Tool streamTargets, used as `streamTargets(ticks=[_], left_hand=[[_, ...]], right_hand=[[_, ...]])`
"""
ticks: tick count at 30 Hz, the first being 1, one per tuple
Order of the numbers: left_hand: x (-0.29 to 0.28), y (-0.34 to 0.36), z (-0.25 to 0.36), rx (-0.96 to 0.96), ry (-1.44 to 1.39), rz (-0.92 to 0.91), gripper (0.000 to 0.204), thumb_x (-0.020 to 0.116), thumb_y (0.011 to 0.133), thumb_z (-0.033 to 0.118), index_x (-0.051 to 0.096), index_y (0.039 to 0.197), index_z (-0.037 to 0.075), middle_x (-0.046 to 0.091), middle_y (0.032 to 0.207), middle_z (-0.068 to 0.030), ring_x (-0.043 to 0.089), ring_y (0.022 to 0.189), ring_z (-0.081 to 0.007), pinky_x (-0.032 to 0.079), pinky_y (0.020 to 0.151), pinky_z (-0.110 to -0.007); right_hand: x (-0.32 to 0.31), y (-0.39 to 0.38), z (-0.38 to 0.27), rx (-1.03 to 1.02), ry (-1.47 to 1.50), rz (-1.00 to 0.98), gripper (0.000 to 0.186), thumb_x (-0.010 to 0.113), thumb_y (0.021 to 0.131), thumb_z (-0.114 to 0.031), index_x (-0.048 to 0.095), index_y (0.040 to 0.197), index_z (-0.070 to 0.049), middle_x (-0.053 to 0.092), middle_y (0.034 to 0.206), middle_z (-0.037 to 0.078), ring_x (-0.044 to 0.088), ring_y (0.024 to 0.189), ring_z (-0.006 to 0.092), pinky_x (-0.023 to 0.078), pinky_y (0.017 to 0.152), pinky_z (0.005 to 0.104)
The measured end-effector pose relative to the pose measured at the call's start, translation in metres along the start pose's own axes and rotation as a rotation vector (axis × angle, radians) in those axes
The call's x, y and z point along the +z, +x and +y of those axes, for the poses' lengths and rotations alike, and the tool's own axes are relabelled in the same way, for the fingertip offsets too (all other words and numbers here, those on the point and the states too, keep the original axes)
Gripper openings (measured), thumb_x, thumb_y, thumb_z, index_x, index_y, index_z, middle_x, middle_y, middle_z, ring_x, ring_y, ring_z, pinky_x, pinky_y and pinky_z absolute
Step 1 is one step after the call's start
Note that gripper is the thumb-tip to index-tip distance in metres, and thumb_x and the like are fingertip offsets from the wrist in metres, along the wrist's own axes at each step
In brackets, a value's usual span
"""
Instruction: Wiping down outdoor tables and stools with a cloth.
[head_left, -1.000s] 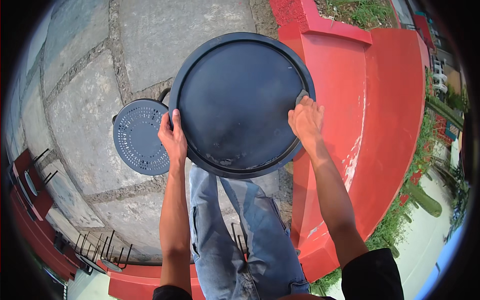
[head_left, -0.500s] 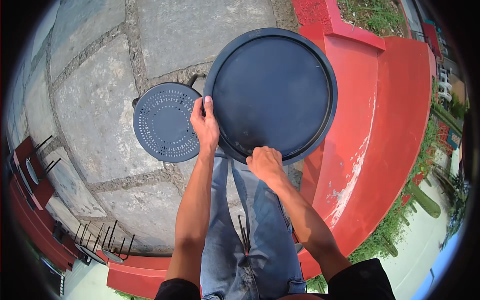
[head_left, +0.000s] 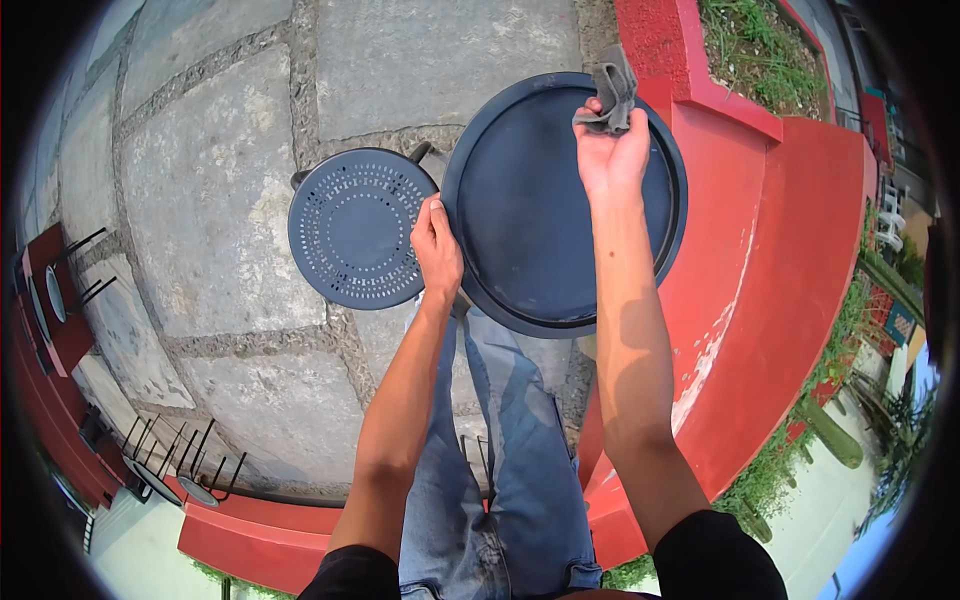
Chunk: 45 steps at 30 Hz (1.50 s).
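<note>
A large round dark tray [head_left: 530, 200] with a raised rim is before me. My left hand [head_left: 437, 243] grips its left edge, thumb on the rim and the other fingers mostly out of sight. Over the tray's upper right part, my right hand [head_left: 612, 140] is turned palm up, its fingers closed round a crumpled grey cloth [head_left: 612, 88]. To the left, lower than the tray, is a round dark stool [head_left: 362, 228], its seat pierced with rings of small holes; a bent leg shows behind it.
Grey stone slabs [head_left: 220, 200] pave the ground. A red curved ledge [head_left: 770, 260] runs along the right, beside a planter [head_left: 760, 60] with grass. Several black-legged stools [head_left: 195, 485] stand at the lower left near a red bench [head_left: 260, 545].
My right hand has moved from the tray's near edge up to its far right and turned over, bringing the grey cloth into sight. The tray appears slightly farther right, still held by my left hand.
</note>
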<state>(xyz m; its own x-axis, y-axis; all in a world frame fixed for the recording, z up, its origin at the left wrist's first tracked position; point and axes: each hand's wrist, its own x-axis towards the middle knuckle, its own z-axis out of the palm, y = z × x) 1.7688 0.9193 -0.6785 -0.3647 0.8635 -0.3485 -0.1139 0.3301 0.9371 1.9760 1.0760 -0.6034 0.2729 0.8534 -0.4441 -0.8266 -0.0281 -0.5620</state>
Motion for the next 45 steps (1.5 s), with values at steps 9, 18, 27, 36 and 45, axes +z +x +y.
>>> streamTargets(ticks=[9,18,27,36,45], left_hand=[[-0.007,-0.002,0.014,-0.046,0.123,-0.036,0.044,0.054,0.114,0.031,0.058,0.141,-0.003,0.07,0.12,-0.0145,0.063,0.107,-0.0189,0.049,0.098,-0.033],[0.009,0.015,0.026,0.043,0.387,-0.1,0.05,0.048,0.116,0.038,0.052,0.146,-0.001,0.071,0.118,-0.0183,0.065,0.108,-0.0241,0.05,0.099,-0.039],[0.011,0.014,0.015,0.089,0.311,-0.065,0.046,0.047,0.116,0.028,0.054,0.144,-0.008,0.07,0.124,-0.0176,0.064,0.111,-0.0205,0.049,0.1,-0.034],[0.006,0.009,0.016,0.034,0.305,-0.03,0.042,0.047,0.116,0.027,0.059,0.141,-0.005,0.074,0.111,-0.0138,0.065,0.1,-0.0172,0.052,0.093,-0.033],[0.001,0.007,0.012,0.121,0.451,-0.009,0.037,0.047,0.116,0.027,0.058,0.139,0.0,0.074,0.103,-0.022,0.07,0.091,-0.0253,0.053,0.084,-0.04]], right_hand=[[-0.085,-0.084,-0.122,-0.734,-1.884,0.144,0.045,0.05,0.1,0.002,0.057,0.144,0.006,0.054,0.146,0.027,0.061,0.129,0.0385,0.051,0.109,0.0457],[-0.173,-0.108,-0.03,-0.458,-2.211,0.299,0.071,0.051,0.111,-0.028,0.023,0.163,0.011,0.002,0.176,0.028,0.003,0.164,0.0426,0.015,0.134,0.0496],[-0.165,-0.056,-0.042,-0.765,-1.714,0.475,0.05,0.053,0.105,0.001,0.049,0.154,0.005,0.036,0.162,0.022,0.045,0.148,0.0373,0.045,0.119,0.043],[-0.073,-0.019,0.032,-0.776,-1.704,-0.174,0.053,0.054,0.094,0.014,0.065,0.143,-0.003,0.063,0.146,0.015,0.061,0.135,0.0349,0.049,0.116,0.0396],[-0.078,-0.091,0.06,-0.434,-1.627,-1.083,0.059,0.058,0.086,0.011,0.067,0.141,-0.009,0.066,0.145,0.004,0.063,0.135,0.0238,0.058,0.108,0.0383]])
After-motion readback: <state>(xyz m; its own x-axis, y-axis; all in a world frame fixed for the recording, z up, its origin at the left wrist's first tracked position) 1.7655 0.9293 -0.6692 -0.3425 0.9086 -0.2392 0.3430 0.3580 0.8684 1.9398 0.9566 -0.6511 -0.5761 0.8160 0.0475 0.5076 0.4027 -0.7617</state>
